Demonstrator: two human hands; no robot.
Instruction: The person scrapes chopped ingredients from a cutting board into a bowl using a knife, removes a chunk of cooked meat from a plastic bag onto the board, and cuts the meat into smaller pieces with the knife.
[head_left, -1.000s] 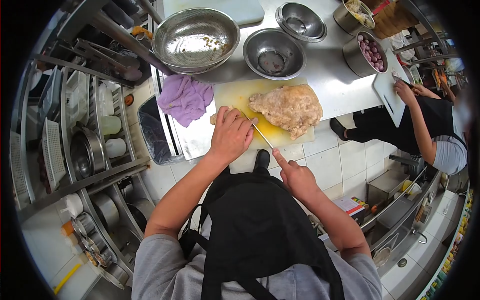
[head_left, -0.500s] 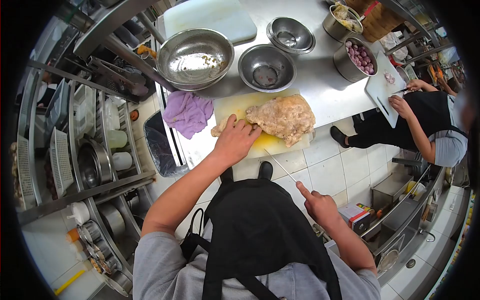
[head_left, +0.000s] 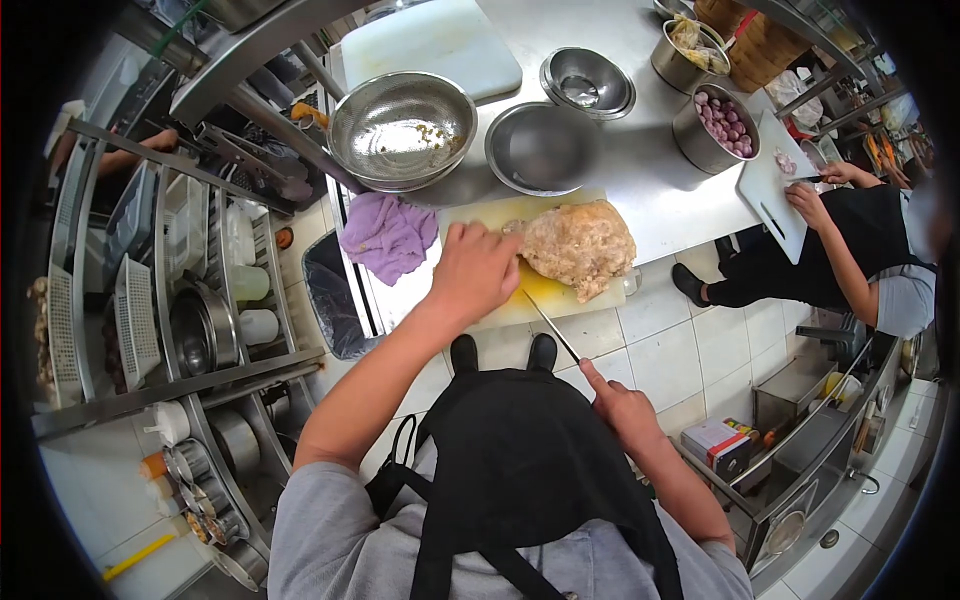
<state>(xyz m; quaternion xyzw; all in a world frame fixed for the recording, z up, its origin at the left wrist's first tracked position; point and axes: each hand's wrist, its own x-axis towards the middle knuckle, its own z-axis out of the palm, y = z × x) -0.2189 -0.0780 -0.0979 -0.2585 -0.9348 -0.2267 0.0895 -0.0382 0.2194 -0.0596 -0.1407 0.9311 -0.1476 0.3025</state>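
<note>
A large, lumpy, pale-brown piece of meat [head_left: 580,245] lies on a yellowish cutting board [head_left: 500,314] at the near edge of the steel table. My left hand [head_left: 475,272] is at its narrow left end, fingers curled and closed against it. The fingertips are partly hidden. Held low in front of the board is a knife [head_left: 551,325], gripped in my right hand [head_left: 625,412] with the index finger along the handle. Its tip points up toward the board, near the meat. Yellow liquid stains the board below the meat.
Behind the board stand a perforated bowl [head_left: 402,130] and metal bowls [head_left: 588,82], one blurred inside [head_left: 541,150]. A purple cloth [head_left: 388,238] lies left; a pot of shallots [head_left: 716,128] stands right. Another person [head_left: 850,230] works at a white board [head_left: 775,190]. A bin [head_left: 335,300] stands below left.
The small piece under my left hand at the board's left is no longer visible. That hand's fingers have curled in. The near metal bowl's inside has become blurred. The view has shifted slightly.
</note>
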